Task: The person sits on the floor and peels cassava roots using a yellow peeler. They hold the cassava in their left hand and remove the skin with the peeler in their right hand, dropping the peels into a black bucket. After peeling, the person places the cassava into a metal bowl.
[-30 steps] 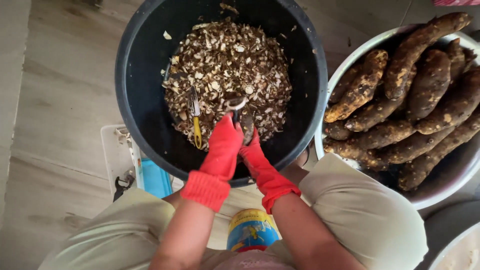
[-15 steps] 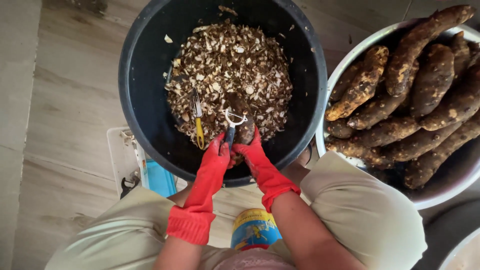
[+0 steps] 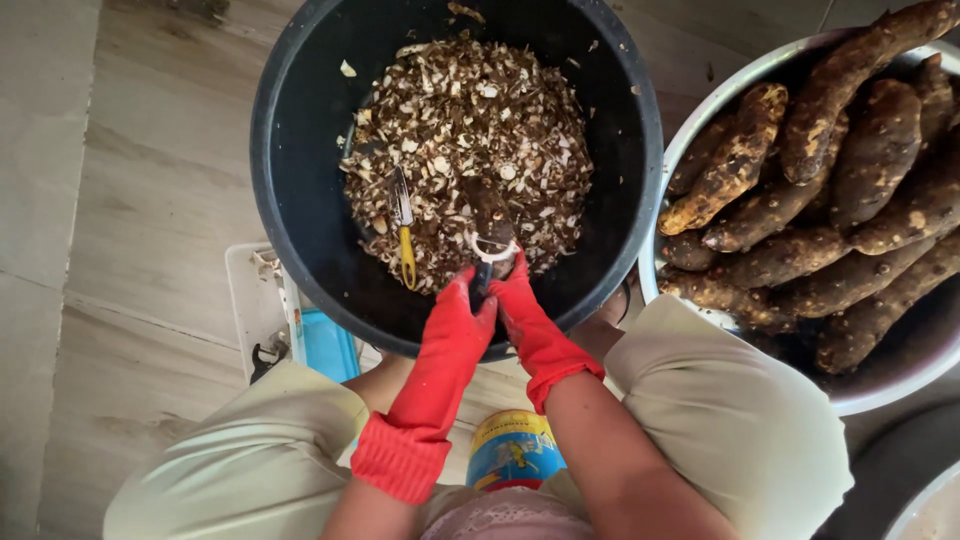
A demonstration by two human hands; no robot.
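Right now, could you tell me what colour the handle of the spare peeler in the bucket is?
Yellow handle, head view.

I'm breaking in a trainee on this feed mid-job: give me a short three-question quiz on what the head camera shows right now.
1. True or false: both hands wear red gloves.
2. Where does the yellow-handled peeler lie? A) in the metal basin B) on the peelings in the black tub C) on the floor
3. Fill in: the unpeeled brown roots are piled in the ____ basin.

Key
1. True: the left hand and right hand are gloved in red and meet over a root and a white peeler; which hand grips which cannot be told.
2. B: the yellow-handled peeler rests on the peelings in the black tub.
3. Metal: the brown roots fill the metal basin.
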